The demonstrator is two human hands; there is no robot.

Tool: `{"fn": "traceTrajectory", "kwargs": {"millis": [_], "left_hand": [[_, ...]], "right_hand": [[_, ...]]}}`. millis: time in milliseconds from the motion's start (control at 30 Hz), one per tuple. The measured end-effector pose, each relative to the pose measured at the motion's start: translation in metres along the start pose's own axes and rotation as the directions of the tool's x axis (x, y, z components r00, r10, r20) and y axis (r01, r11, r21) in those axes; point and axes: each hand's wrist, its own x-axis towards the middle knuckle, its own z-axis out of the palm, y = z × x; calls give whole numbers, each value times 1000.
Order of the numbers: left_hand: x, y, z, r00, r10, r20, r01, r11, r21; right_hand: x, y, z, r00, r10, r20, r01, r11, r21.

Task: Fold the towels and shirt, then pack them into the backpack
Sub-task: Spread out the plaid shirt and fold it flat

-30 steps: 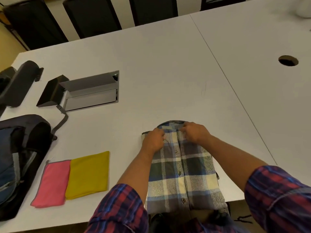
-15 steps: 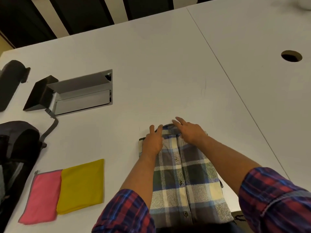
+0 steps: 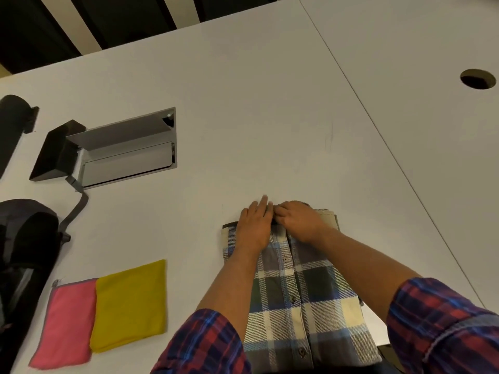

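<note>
The plaid shirt [image 3: 302, 292] lies buttoned side up at the near edge of the table [image 3: 243, 103], narrowed into a long panel with its sides apparently tucked under and its hem hanging over that edge; so the lengthwise folds look done, while the crosswise fold that would make it a compact bundle is not yet made. Both hands sit at the collar end, the end farther from the near edge; the left hand [image 3: 255, 225] lies flat with fingers straight, pressing the cloth down and closing on nothing; the right hand [image 3: 299, 221] has its fingers bent over the collar, and whether they pinch it or merely press it I cannot tell (the fingertips are hidden under the hand).

Towards the near left corner the pink towel [image 3: 66, 323] and the yellow towel [image 3: 131, 305] lie as flat folded rectangles, touching side by side; the towel folding appears finished. The backpack [image 3: 24, 255] sits at the left edge just beside the pink towel, a grey strap trailing towards a hatch in the table top; whether its mouth is open cannot be made out, and none of the three pieces is inside it.

By my reckoning the task is roughly half done; left are the shirt's last fold and all the packing.
</note>
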Motion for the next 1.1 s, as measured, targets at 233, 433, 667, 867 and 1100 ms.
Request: {"fn": "traceTrajectory", "kwargs": {"millis": [233, 433, 667, 867, 1100], "left_hand": [[-11, 2, 20, 992, -50, 112, 53, 998, -21], [-10, 3, 17, 976, -117, 185, 128, 990, -51], [6, -7, 11, 937, -108, 331, 160, 978, -134], [-10, -15, 11, 992, -87, 96, 89, 996, -23], [-49, -39, 21, 995, 38, -94, -36, 999, 16]], "right_hand": [[-21, 5, 3, 999, 47, -16, -48, 995, -84], [-27, 5, 7, 981, 184, 61, -173, 973, -153], [-46, 19, 13, 932, 285, 225, -307, 949, 68], [-79, 37, 14, 1000, 18, -3, -18, 999, 37], [-167, 45, 10, 944, -295, 149, 267, 946, 185]]}}
